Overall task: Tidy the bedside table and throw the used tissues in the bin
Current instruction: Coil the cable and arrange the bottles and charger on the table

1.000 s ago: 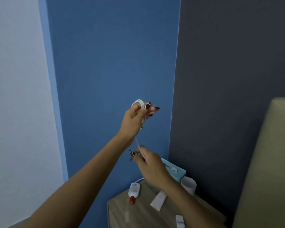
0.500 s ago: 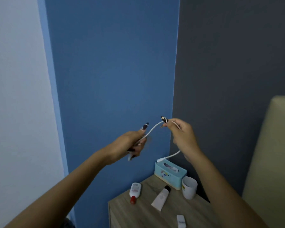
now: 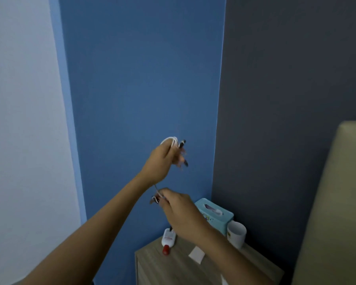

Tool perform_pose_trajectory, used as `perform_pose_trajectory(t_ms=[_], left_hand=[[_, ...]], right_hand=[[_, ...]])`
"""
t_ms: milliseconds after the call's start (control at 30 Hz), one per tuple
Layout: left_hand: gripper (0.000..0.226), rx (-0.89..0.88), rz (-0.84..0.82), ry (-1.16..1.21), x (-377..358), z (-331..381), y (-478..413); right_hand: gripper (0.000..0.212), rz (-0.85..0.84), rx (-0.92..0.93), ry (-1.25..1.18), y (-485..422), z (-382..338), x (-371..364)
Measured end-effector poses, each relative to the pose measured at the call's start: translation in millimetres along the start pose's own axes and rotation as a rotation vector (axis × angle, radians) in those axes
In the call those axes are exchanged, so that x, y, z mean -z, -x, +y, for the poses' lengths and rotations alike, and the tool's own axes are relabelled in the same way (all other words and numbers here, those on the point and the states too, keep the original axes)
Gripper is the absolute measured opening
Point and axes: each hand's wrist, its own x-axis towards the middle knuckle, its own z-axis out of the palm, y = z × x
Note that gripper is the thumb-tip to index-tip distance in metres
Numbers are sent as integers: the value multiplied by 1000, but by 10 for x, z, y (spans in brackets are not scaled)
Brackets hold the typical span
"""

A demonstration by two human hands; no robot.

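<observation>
1. The thin white charging cable (image 3: 170, 140) was being coiled in the air above the wooden bedside table (image 3: 173, 266). The left hand (image 3: 162, 161) gripped the loops, and the right hand (image 3: 181, 212) pinched the loose strand.
2. The next move probably called for winding another loop, kept taut.
3. Half a second earlier the right hand was raised beside the left; here it sat below it.

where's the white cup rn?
Head view, lower right: the white cup stands on the bedside table, just right of the teal tissue box, by the dark grey wall.
</observation>
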Motion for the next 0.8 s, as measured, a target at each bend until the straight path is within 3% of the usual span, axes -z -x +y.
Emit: perform_pose_trajectory(t_ms=[100,200,267,333,500,567,800], left_hand=[[34,-7,-124,-329,88,-174,130],[40,67,-174,-419,128,-204,220],[42,127,-223,-358,125,-171,269],[41,202,-264,-141,95,-97,322],[45,312,-312,323,0,40,372],[50,333,-315,395,9,46,364],[48,164,-166,118,-139,32,409]], right_hand=[[22,-9,-4,20,-8,-48,306],[15,80,-13,19,-68,48,575],[11,144,-31,-39,-129,149,692],[14,176,-70,-192,-181,225,757],[26,56,-176,-921,-148,266,749],[23,129,-206,-977,-132,253,734],[11,387,-404,-1031,-238,229,576]])
